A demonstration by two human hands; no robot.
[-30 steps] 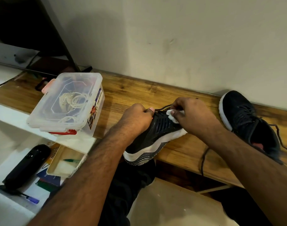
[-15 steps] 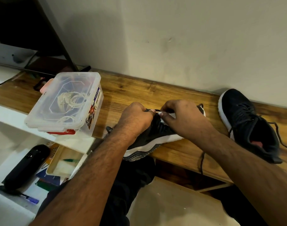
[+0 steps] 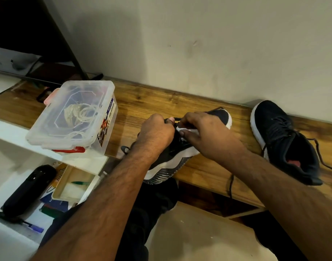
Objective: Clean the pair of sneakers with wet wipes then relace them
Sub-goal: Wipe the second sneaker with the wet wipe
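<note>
A black sneaker with a white sole [image 3: 172, 162] lies tilted on its side at the front edge of the wooden bench [image 3: 142, 102]. My left hand [image 3: 155, 132] grips its upper, pinching a black lace end at the top. My right hand [image 3: 202, 129] presses a white wet wipe [image 3: 185, 131] against the shoe's upper beside the left hand. The second black sneaker [image 3: 282, 136] rests upright on the bench at the right, its laces loose and trailing.
A clear plastic box [image 3: 72, 115] with cords inside stands at the bench's left end. Below it a white shelf holds a black case [image 3: 27, 191], a small tray [image 3: 71, 183] with a green pen, and booklets. A wall backs the bench. My dark-trousered legs are under the shoe.
The held sneaker has turned and slid further onto the bench, its toe now showing past my right hand. Both hands came together at the laces.
</note>
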